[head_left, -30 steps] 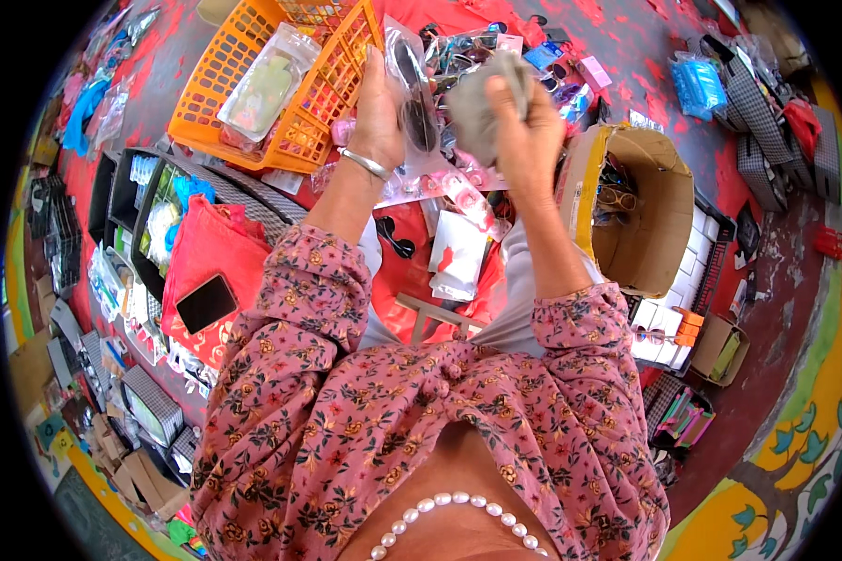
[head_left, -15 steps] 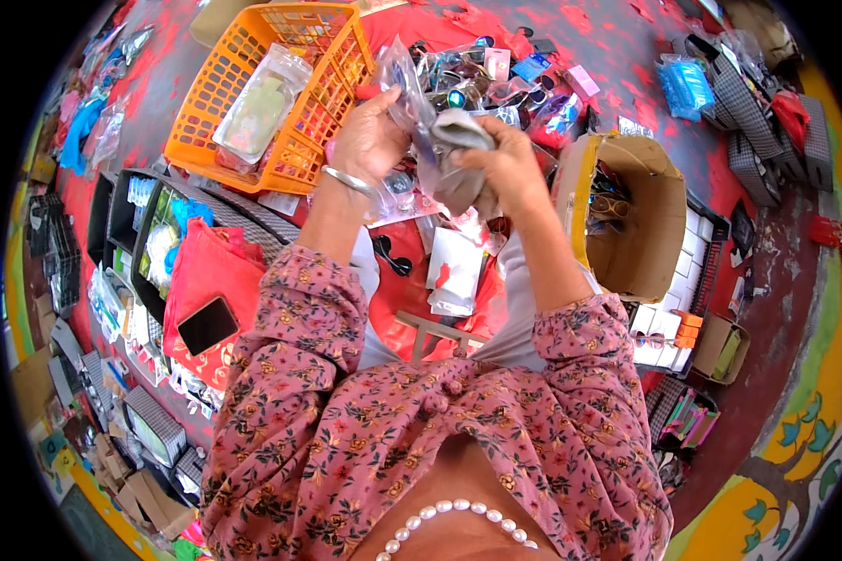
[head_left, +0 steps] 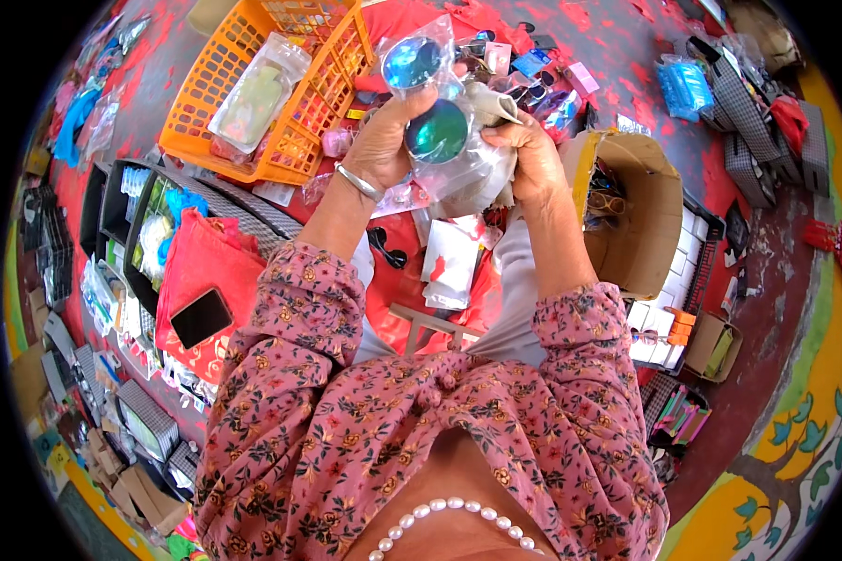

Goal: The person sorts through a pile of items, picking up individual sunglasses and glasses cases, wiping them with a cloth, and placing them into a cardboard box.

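My left hand [head_left: 384, 145] grips a pair of sunglasses [head_left: 437, 132] with round blue-green mirrored lenses, in a clear plastic bag. Its lenses face up toward me, one above the other. My right hand [head_left: 529, 157] pinches a greyish-beige cloth [head_left: 488, 117] against the bag's right side. Part of the cloth hangs below the bag. Beyond my hands lies a pile of sunglasses and small packets [head_left: 533, 79]. Between my knees are dark sunglasses [head_left: 386, 247] and a white packet [head_left: 451, 265] on red cloth.
An orange plastic basket [head_left: 320, 122] with bagged items stands at upper left. To my right is an open cardboard box [head_left: 660, 224] with glasses inside, beside a tray of white boxes [head_left: 660, 323]. A phone [head_left: 201, 319] rests on a red bag [head_left: 206, 266] at my left.
The bagged sunglasses have turned from edge-on so both lenses face me. My right hand has moved slightly right and down, and the cloth now lies against the bag.
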Motion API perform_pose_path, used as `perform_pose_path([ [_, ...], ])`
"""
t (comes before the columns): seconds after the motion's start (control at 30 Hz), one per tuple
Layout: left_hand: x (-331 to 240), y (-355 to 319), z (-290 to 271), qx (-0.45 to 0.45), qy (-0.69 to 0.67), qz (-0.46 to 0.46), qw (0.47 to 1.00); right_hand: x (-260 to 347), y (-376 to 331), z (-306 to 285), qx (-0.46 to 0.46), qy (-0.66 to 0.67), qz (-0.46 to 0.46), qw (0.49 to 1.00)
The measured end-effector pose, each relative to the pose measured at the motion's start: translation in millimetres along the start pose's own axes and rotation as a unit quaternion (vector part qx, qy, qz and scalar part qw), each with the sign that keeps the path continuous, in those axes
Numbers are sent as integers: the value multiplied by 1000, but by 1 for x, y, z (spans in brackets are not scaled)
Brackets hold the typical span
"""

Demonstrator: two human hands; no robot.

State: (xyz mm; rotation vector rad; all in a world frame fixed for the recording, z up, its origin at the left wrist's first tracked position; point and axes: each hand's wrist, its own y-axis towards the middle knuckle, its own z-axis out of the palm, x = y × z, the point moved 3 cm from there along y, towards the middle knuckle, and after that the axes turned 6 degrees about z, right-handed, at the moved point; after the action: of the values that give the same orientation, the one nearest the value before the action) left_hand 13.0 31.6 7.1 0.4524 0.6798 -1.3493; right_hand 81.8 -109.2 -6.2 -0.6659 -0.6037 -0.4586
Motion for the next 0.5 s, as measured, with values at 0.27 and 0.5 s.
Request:
perform_pose_path([
  [0.27,-5,9,-28,-176,66,106,976,25,-5,-17,-172,-5,-168,971],
  [0.5,11,9,-14,-66,-91,3,994,-13,-20,45,-97,-539,-493,676],
])
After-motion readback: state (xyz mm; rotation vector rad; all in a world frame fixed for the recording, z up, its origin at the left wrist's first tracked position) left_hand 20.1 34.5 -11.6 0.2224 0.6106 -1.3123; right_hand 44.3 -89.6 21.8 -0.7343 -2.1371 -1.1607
